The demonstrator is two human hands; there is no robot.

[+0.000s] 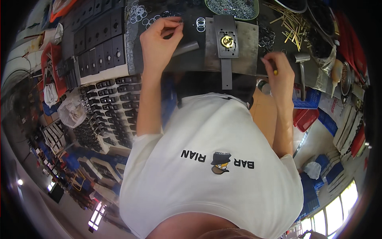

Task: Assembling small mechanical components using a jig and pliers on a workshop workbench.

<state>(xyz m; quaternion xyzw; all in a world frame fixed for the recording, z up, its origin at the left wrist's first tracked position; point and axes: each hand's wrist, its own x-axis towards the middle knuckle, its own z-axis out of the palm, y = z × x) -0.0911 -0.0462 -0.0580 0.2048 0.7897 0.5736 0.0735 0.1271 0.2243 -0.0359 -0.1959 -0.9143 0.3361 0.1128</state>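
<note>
My left hand [162, 42] is above the bench at the left, thumb and forefinger pinched together. Whatever lies between those fingertips is too small to make out. Just right of it are several thin metal rings [200, 24] and a grey metal bar [186, 48]. In the middle, a dark grey lock plate [227, 30] rests on a metal base plate [248, 49], with a round brass-coloured part [227, 41] set in it. To its right is my right hand [279, 69], fingers curled in; a small yellow end of something [275, 72] shows at the palm.
Loose white rings [136, 13] lie at the back left, beside rows of dark plates [104, 55]. A green-rimmed tray of small metal parts [232, 8] stands at the back. Thin brass strips [292, 26] and a hammer [303, 65] are on the right.
</note>
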